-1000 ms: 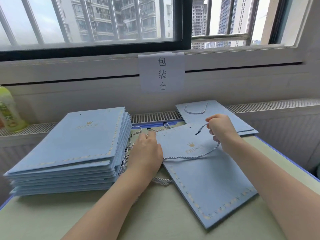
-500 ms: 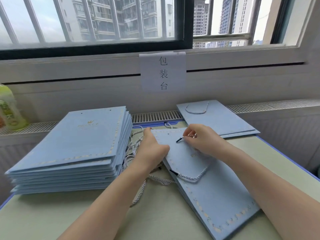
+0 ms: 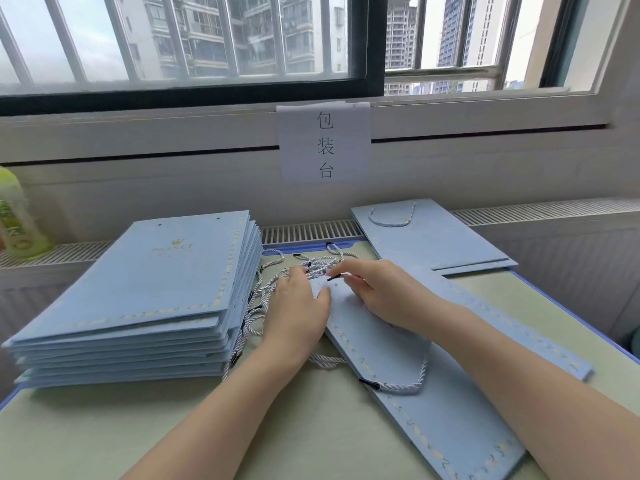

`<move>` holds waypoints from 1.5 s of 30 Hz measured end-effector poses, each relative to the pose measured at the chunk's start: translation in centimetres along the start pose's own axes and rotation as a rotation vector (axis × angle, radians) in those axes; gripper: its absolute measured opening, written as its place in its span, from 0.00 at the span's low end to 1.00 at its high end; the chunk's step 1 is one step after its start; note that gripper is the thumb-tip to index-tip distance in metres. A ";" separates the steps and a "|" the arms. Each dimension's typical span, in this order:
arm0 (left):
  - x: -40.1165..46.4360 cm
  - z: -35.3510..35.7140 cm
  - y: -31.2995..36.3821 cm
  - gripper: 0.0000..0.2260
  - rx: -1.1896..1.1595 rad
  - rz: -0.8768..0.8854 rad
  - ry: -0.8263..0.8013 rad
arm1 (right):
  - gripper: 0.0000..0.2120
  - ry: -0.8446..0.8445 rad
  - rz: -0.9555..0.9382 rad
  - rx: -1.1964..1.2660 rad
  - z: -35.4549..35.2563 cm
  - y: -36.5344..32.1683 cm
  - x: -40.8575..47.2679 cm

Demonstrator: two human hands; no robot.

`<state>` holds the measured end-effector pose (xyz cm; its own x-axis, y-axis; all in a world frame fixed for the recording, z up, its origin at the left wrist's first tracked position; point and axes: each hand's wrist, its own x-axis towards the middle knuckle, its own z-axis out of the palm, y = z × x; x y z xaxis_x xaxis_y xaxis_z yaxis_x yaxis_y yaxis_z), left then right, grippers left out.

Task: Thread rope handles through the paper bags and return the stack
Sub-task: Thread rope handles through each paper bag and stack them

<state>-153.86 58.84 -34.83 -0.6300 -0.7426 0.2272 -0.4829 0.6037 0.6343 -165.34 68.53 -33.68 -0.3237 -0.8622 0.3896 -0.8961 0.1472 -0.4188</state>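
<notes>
A flat light-blue paper bag (image 3: 450, 420) lies on the table in front of me, its top edge away from me. My left hand (image 3: 298, 313) holds that top edge near the left punch hole. My right hand (image 3: 377, 292) pinches the dark-tipped end of a white twisted rope (image 3: 408, 384) just above the bag's top; the rope's other end loops across the bag. A tall stack of blue bags (image 3: 145, 296) without handles stands at the left. A loose pile of ropes (image 3: 277, 275) lies between the stack and my hands.
Two bags with handles (image 3: 440, 244) lie at the back right against the radiator grille. A green bottle (image 3: 17, 216) stands on the ledge at far left. A paper sign (image 3: 323, 142) hangs on the wall below the window. The table's blue edge (image 3: 568, 317) runs along the right.
My right hand has carried the rope's tip down and to the left, from above the bag to its top edge beside my left hand. The slack rope now trails lower across the bag.
</notes>
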 end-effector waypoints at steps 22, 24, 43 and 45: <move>0.6 -0.7 0.0 0.09 -0.335 0.007 0.006 | 0.03 0.113 -0.068 -0.128 0.2 -0.2 0.2; 0.6 -0.8 0.0 0.08 -0.331 0.024 0.033 | 0.02 0.114 -0.086 -0.091 0.2 -0.2 0.3; -0.7 -1.8 1.3 0.07 -0.357 0.341 0.259 | 0.12 0.230 -0.104 0.064 -0.6 -0.6 0.9; -0.4 -1.7 1.1 0.05 -0.375 0.335 0.238 | 0.10 0.236 -0.105 0.059 -0.6 -0.7 0.8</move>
<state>-153.08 59.32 -32.99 -0.5360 -0.5992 0.5947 -0.0030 0.7058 0.7084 -165.19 68.00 -32.56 -0.2974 -0.7335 0.6112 -0.9117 0.0282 -0.4099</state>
